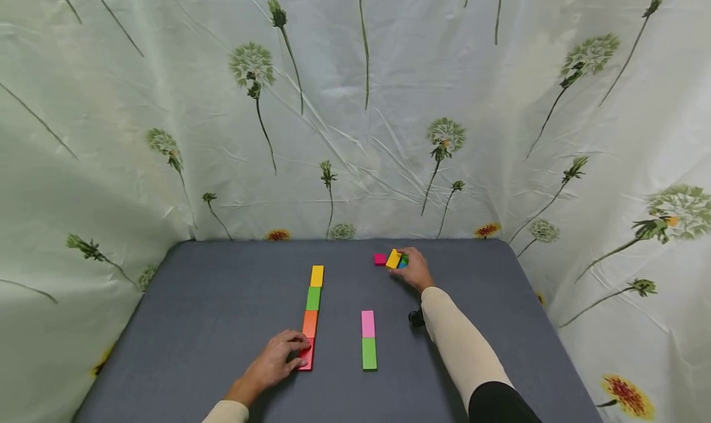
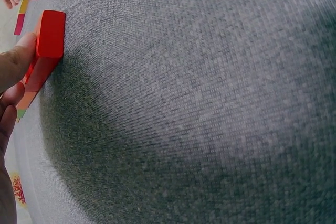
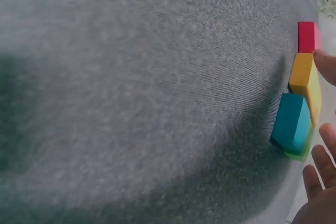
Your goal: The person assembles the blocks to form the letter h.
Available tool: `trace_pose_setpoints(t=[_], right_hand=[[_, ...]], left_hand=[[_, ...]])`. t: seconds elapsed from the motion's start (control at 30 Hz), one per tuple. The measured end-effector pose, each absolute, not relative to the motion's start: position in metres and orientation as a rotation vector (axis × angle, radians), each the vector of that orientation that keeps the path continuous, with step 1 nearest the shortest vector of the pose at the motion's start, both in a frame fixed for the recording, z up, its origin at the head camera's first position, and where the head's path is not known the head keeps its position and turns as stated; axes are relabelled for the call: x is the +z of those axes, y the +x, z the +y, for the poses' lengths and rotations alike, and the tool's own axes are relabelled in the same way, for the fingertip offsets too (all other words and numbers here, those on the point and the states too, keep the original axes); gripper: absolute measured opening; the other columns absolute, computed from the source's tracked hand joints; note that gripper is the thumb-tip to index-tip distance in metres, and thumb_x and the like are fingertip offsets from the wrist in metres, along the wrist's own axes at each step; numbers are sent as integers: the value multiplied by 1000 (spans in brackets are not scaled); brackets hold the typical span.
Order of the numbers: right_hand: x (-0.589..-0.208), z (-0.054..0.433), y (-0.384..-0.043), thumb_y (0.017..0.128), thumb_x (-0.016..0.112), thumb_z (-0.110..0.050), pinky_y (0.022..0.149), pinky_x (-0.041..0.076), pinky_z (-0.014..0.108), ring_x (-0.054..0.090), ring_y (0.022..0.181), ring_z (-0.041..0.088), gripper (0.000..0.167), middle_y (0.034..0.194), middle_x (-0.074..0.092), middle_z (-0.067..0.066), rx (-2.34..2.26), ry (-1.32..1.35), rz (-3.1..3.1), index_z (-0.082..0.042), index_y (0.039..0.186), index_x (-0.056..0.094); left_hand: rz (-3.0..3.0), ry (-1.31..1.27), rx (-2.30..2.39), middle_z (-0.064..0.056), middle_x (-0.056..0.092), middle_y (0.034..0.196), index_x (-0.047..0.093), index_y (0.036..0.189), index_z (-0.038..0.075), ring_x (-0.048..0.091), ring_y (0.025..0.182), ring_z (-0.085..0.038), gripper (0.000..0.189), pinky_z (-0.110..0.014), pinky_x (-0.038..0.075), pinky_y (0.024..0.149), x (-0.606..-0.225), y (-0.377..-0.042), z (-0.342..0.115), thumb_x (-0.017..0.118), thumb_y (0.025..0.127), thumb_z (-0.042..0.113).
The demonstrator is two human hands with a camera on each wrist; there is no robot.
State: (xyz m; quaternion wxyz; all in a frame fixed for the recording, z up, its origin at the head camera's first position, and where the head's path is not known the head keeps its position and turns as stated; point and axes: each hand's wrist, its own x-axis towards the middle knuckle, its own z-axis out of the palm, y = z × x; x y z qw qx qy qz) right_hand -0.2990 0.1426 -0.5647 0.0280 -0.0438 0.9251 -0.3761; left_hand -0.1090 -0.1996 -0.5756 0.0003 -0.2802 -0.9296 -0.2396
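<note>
At the near end of a row of blocks lies a red block (image 1: pixel 308 356), which my left hand (image 1: pixel 276 358) grips. In the left wrist view the thumb (image 2: pixel 21 56) presses along its side. Farther back, my right hand (image 1: pixel 413 268) holds a yellow block (image 1: pixel 394 259) between thumb and fingers. This block sits at a slant, with a crimson block (image 1: pixel 380 260) on its left. A teal-blue block (image 3: pixel 290 121) and a green block (image 3: pixel 297 156) lie close against it, partly hidden by the hand in the head view.
An orange block (image 1: pixel 310 323), a green block (image 1: pixel 313 298) and a yellow block (image 1: pixel 317 276) continue the left row. Right of it, a pink block (image 1: pixel 368 324) and a green block (image 1: pixel 369 354) lie end to end. A flowered curtain (image 1: pixel 355 133) hangs behind the grey table (image 1: pixel 233 287).
</note>
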Motion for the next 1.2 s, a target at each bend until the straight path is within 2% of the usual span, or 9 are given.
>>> trace_pose_setpoints(t=[0.37, 0.77, 1.0, 1.2], right_hand=[[-569, 146, -304, 79, 79, -16, 103, 30, 55, 45, 123, 39, 58, 130, 53, 21, -925, -149, 2909, 4, 128, 56], [-563, 143, -302, 80, 78, -16, 100, 29, 53, 48, 120, 37, 58, 129, 55, 21, -888, -168, 2939, 4, 130, 55], [-562, 134, -295, 80, 78, -17, 108, 24, 56, 44, 125, 38, 61, 133, 51, 21, -980, -169, 2896, 2, 132, 53], [-563, 122, -287, 78, 80, -14, 106, 33, 52, 47, 122, 37, 63, 130, 51, 19, -1083, -231, 2850, 2, 133, 53]], left_hand=[[-2850, -923, -754, 1, 61, 101, 74, 98, 3, 57, 95, -16, 27, -37, 51, 83, -578, -107, -197, 82, 75, 15], [-2854, -916, -741, 1, 62, 103, 74, 99, 4, 57, 95, -16, 26, -37, 51, 83, -577, -107, -197, 81, 76, 14], [-2860, -889, -753, -1, 62, 103, 74, 98, 2, 58, 96, -18, 26, -38, 50, 84, -578, -107, -196, 81, 76, 14], [-2846, -882, -756, -1, 62, 102, 74, 98, 3, 58, 95, -18, 25, -38, 51, 83, -581, -108, -198, 81, 76, 13]])
